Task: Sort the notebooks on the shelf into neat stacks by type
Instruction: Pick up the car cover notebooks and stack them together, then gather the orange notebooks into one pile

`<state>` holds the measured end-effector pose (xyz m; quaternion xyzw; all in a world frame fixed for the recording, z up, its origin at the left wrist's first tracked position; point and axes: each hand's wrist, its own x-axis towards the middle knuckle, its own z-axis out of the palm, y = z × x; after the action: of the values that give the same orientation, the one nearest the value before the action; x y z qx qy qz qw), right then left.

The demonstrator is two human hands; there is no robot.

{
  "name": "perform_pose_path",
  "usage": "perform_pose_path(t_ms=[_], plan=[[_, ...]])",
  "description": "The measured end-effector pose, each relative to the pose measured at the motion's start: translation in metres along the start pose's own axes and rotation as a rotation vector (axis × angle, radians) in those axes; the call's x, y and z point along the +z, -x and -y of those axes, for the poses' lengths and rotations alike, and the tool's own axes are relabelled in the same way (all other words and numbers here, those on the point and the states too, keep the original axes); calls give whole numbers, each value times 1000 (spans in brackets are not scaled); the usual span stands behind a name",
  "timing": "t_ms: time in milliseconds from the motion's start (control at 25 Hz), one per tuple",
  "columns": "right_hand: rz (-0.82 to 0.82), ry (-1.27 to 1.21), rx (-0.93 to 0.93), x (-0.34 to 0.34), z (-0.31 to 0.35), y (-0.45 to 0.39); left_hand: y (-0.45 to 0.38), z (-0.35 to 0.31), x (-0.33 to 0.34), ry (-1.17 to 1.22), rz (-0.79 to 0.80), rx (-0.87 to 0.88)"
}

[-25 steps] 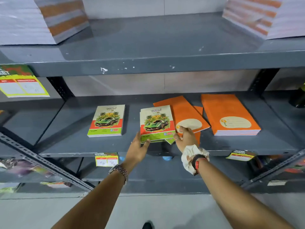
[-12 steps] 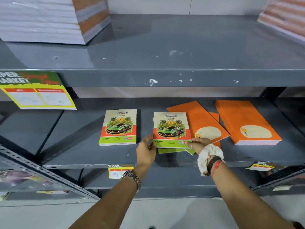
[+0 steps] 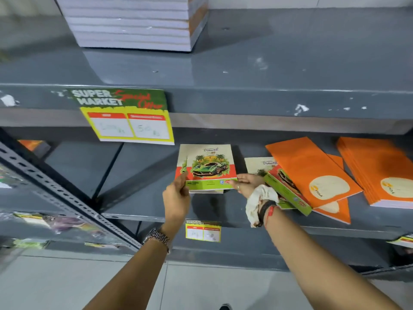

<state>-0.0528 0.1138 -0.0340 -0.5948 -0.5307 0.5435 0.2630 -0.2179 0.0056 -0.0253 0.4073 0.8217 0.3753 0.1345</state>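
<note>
Both hands hold one green-car notebook (image 3: 211, 168) over the car-notebook stack (image 3: 182, 163) on the middle shelf (image 3: 138, 175). My left hand (image 3: 176, 198) grips its lower left corner. My right hand (image 3: 247, 183) pinches its lower right corner. To the right, more car notebooks (image 3: 285, 189) lie askew, one tilted under a loose orange notebook (image 3: 308, 171). Another orange notebook (image 3: 335, 209) lies beneath them. A neat orange stack (image 3: 380, 171) sits at the far right.
A yellow "Super Market" price card (image 3: 129, 121) hangs from the upper shelf's front edge (image 3: 245, 101). A tall white paper stack (image 3: 134, 23) stands on the upper shelf. A perforated metal upright (image 3: 67, 198) slants at left. A small price tag (image 3: 203, 231) hangs below.
Both hands carried the top car notebook leftward from the mixed pile onto the left car stack. The view shifted left as well.
</note>
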Motion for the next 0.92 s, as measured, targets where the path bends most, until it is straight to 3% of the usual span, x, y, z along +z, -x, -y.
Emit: perform_pose_path(t_ms=[360,440,560,720,920], plan=[[9,155,11,39,-2,-4,-12,30,3,49,2,-51],[-70,129,-17,24,2,-1,-6,23,6,105,-32,-55],[-246,66,-92,-25,0,-4,7,-4,21,183,-19,98],[-493,212,-92,-124,-21,-6,26,-60,71,366,217,214],[-565,552,56,-223,-43,-13,49,-140,137,521,591,45]])
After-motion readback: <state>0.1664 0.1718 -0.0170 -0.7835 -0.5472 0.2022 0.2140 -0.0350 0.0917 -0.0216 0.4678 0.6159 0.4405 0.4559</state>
